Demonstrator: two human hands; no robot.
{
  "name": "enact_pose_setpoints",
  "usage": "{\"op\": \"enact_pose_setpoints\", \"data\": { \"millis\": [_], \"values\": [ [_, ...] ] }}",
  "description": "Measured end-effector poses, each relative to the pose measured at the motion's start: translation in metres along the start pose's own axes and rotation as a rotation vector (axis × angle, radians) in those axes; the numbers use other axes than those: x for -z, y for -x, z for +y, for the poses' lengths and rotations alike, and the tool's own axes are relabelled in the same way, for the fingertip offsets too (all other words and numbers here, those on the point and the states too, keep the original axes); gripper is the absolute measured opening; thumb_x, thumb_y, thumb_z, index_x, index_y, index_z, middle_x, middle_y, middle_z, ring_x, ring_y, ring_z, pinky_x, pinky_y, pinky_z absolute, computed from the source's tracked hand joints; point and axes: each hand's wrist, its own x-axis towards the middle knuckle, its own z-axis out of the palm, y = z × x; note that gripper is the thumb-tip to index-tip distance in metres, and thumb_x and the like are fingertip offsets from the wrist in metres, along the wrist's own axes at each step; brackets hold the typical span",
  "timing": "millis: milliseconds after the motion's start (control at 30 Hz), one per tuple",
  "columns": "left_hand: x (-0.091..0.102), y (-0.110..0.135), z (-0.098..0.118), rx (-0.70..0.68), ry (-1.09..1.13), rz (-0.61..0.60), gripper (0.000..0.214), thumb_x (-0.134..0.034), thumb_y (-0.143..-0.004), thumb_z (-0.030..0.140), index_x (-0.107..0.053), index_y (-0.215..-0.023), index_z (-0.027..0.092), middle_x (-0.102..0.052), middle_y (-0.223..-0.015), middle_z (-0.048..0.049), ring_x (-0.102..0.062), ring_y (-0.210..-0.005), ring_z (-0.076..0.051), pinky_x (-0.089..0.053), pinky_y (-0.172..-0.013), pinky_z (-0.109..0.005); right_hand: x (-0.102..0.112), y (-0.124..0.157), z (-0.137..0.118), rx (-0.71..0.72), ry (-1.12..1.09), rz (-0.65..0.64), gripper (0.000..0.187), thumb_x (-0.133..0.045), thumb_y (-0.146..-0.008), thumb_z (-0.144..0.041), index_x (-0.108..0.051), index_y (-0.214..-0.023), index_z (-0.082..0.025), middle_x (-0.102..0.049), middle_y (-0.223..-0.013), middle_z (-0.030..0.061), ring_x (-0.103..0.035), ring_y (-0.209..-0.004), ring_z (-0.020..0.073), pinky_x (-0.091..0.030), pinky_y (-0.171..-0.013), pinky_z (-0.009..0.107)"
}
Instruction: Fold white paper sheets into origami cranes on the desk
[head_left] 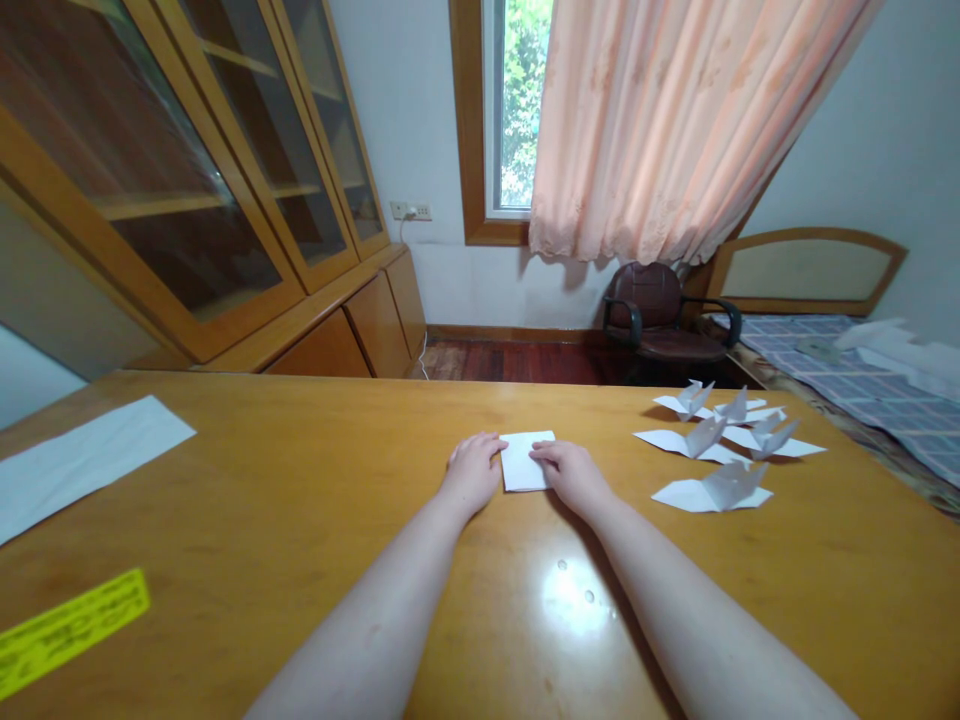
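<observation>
– What's on the table (300, 520)?
– A sheet (82, 462) at left, paper birds (731, 488) at far right, the left hand (474, 473) and right hand (577, 477) between
– How do they grip?
– Left fingertips touch the left edge of a small white square (521, 470); right fingers lie over its right side. Whether either pinches it, I cannot tell
– Where's the square?
– Lying on the table, toward the far edge, between the hands
– What could go wrong?
– Uneven pressure might skew its layers; a careless sweep rightward could topple the birds
</observation>
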Motion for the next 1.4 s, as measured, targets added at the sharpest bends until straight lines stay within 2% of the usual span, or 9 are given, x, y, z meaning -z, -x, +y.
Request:
{"op": "enact_pose_setpoints", "data": {
  "millis": [133, 267, 433, 633, 767, 1000, 1167, 1267, 1400],
  "values": [
    [0.001, 0.003, 0.001, -0.028, -0.022, -0.065, 0.039, -0.051, -0.078, 0.026, -0.057, -0.117, 0.029, -0.047, -0.134, -0.0061, -0.035, -0.127, -0.028, -0.017, -0.107, -0.048, 0.002, -0.001, 0.003, -0.086, -0.108, -0.031, 0.028, -0.046, -0.08, -0.017, -0.07, -0.095, -0.02, -0.065, -0.11, 0.0066, -0.058, -0.104, 0.0196, -0.04, -0.096, 0.036],
    [0.003, 0.004, 0.003, -0.052, -0.038, -0.107, 0.046, -0.057, -0.074, 0.029, -0.055, -0.12, 0.033, -0.041, -0.139, -0.0055, -0.029, -0.131, -0.031, -0.013, -0.107, -0.051, 0.005, -0.001, 0.003, -0.185, -0.197, -0.034, 0.03, -0.044, -0.083, -0.023, -0.067, -0.102, -0.02, -0.066, -0.107, 0.0061, -0.06, -0.098, 0.0206, -0.043, -0.088, 0.036],
    [0.003, 0.004, 0.005, -0.101, 0.005, -0.123, 0.032, -0.059, -0.073, 0.025, -0.066, -0.103, 0.034, -0.045, -0.135, -0.0017, -0.027, -0.131, -0.03, -0.013, -0.108, -0.05, 0.008, -0.001, 0.003, -0.19, -0.28, -0.018, 0.034, -0.041, -0.086, -0.033, -0.064, -0.106, -0.019, -0.064, -0.111, 0.0078, -0.057, -0.102, 0.022, -0.04, -0.091, 0.037],
    [0.007, 0.002, 0.008, -0.103, 0.046, -0.098, 0.019, -0.056, -0.078, 0.031, -0.071, -0.09, 0.029, -0.059, -0.119, -0.0039, -0.046, -0.117, -0.025, -0.024, -0.105, -0.044, 0.008, -0.001, 0.001, -0.22, -0.33, 0.027, 0.039, -0.038, -0.087, -0.042, -0.066, -0.1, -0.019, -0.066, -0.106, 0.008, -0.058, -0.099, 0.022, -0.039, -0.091, 0.037],
    [0.007, 0.001, 0.008, -0.107, 0.076, -0.043, 0.02, -0.054, -0.079, 0.033, -0.07, -0.086, 0.024, -0.064, -0.108, -0.0063, -0.052, -0.106, -0.023, -0.035, -0.097, -0.037, 0.011, 0.0, -0.005, -0.228, -0.361, 0.028, 0.044, -0.036, -0.086, -0.046, -0.07, -0.083, -0.018, -0.068, -0.098, 0.0075, -0.059, -0.095, 0.0219, -0.04, -0.088, 0.035],
    [0.006, -0.003, 0.005, -0.06, 0.129, 0.013, 0.016, -0.054, -0.077, 0.029, -0.065, -0.072, 0.018, -0.064, -0.082, -0.0047, -0.056, -0.082, -0.018, -0.042, -0.078, -0.03, 0.012, 0.004, -0.011, -0.103, -0.252, -0.088, 0.025, -0.061, -0.073, -0.041, -0.067, -0.077, -0.017, -0.065, -0.072, 0.0016, -0.057, -0.069, 0.0166, -0.043, -0.067, 0.027],
    [0.005, -0.004, 0.004, -0.011, 0.193, 0.035, 0.014, -0.055, -0.077, 0.028, -0.065, -0.074, 0.018, -0.064, -0.081, -0.0046, -0.056, -0.08, -0.018, -0.042, -0.076, -0.03, 0.007, 0.001, -0.005, -0.053, -0.231, -0.06, 0.017, -0.063, -0.071, -0.031, -0.065, -0.063, -0.017, -0.065, -0.081, 0.0036, -0.059, -0.081, 0.0174, -0.044, -0.077, 0.029],
    [0.004, -0.005, 0.002, 0.032, 0.155, 0.052, 0.012, -0.056, -0.076, 0.024, -0.066, -0.078, 0.018, -0.065, -0.087, -0.0054, -0.056, -0.084, -0.019, -0.042, -0.079, -0.031, 0.005, 0.001, -0.002, -0.051, -0.202, -0.055, 0.009, -0.065, -0.069, -0.027, -0.068, -0.069, -0.019, -0.065, -0.094, 0.0055, -0.06, -0.091, 0.0195, -0.044, -0.084, 0.032],
    [0.005, -0.004, -0.003, 0.089, 0.095, 0.11, 0.011, -0.056, -0.074, 0.018, -0.066, -0.079, 0.02, -0.065, -0.088, -0.006, -0.056, -0.087, -0.02, -0.041, -0.083, -0.033, 0.004, 0.001, 0.003, -0.059, -0.095, -0.033, 0.013, -0.064, -0.071, -0.023, -0.072, -0.081, -0.023, -0.065, -0.104, 0.0057, -0.058, -0.101, 0.0212, -0.041, -0.093, 0.037]
  ]
}}
